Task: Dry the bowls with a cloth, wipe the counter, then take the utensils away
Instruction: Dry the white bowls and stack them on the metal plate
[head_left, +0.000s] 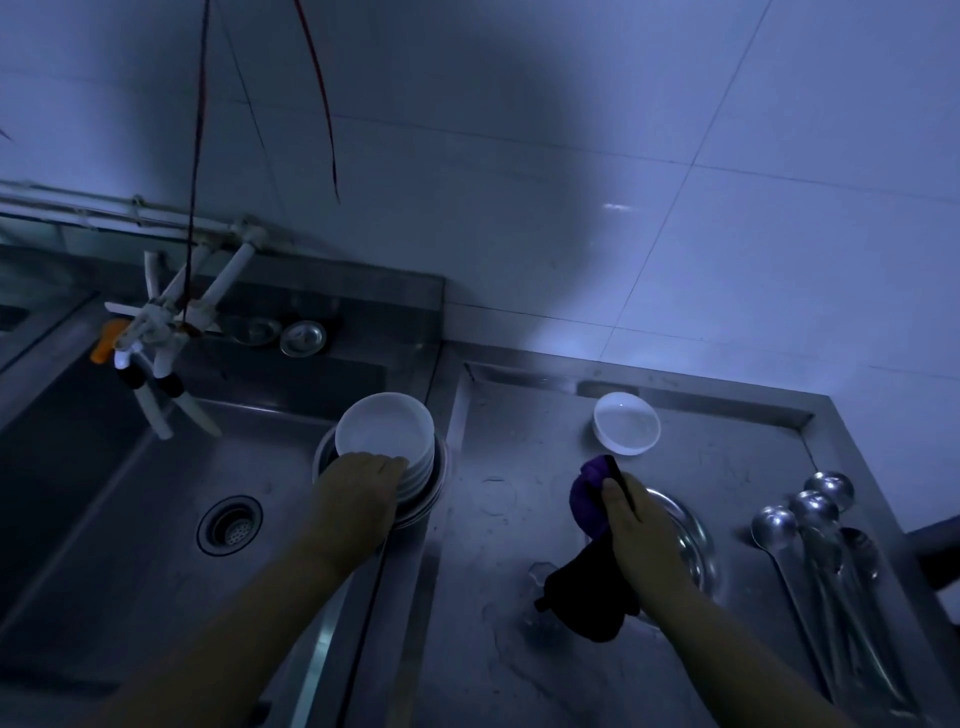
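Observation:
A stack of white bowls (384, 434) sits in a metal basin (441, 470) at the sink's right edge. My left hand (358, 491) lies over the near rim of the stack, fingers curled onto the top bowl. My right hand (636, 535) grips a purple cloth (589, 499), whose dark end hangs down toward the counter. A single white bowl (627, 423) stands upright on the steel counter (519, 519), just beyond the cloth. Several long metal spoons (815, 525) lie side by side at the counter's right.
A deep steel sink (156, 493) with a round drain (229, 525) is at the left, a tap assembly (156, 332) hanging over it. A shiny metal dish (691, 540) lies under my right hand. Tiled wall behind. The counter's raised lip runs along the right edge.

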